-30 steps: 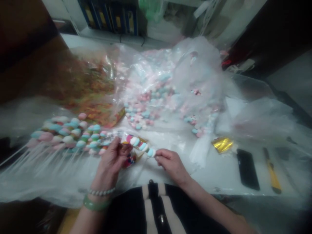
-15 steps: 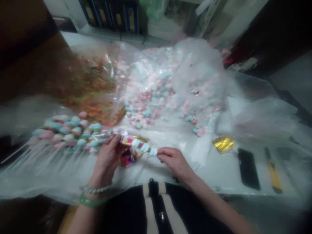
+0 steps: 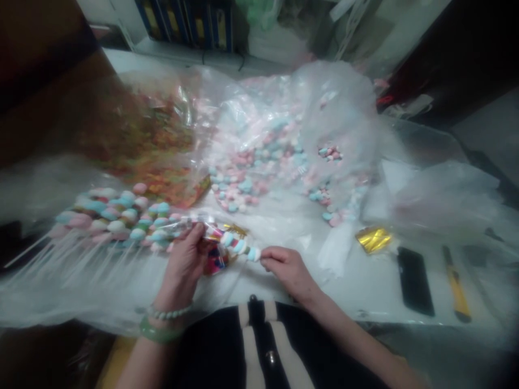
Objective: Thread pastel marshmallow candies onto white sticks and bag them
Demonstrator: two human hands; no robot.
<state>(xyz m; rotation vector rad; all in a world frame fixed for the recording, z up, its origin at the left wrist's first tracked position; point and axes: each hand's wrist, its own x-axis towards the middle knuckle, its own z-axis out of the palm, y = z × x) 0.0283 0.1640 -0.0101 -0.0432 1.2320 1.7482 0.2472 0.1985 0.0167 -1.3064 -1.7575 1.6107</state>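
Observation:
Between my hands a marshmallow skewer (image 3: 242,247) of white, blue and other pieces lies at a slant, its upper left end at the mouth of a clear printed wrapper (image 3: 211,232). My left hand (image 3: 187,254), closed, pinches the wrapper. My right hand (image 3: 287,268) is closed at the skewer's lower right end, fingertips pressed together there; the stick is hidden in it. Just below the wrapper lies a packet with red and blue print (image 3: 217,260). Gold twist ties (image 3: 235,230) sit right behind the skewer.
Stacked marshmallow skewers (image 3: 117,216) with white sticks lie at left. Behind are a large clear bag of marshmallows (image 3: 259,156) and a bag of orange and green sweets (image 3: 162,178). At right are a gold packet (image 3: 373,239), a black phone (image 3: 416,281) and a yellow cutter (image 3: 458,292).
My left hand has shifted slightly right along with the wrapper. The right hand keeps its hold on the skewer's end. The whole view has shifted a little.

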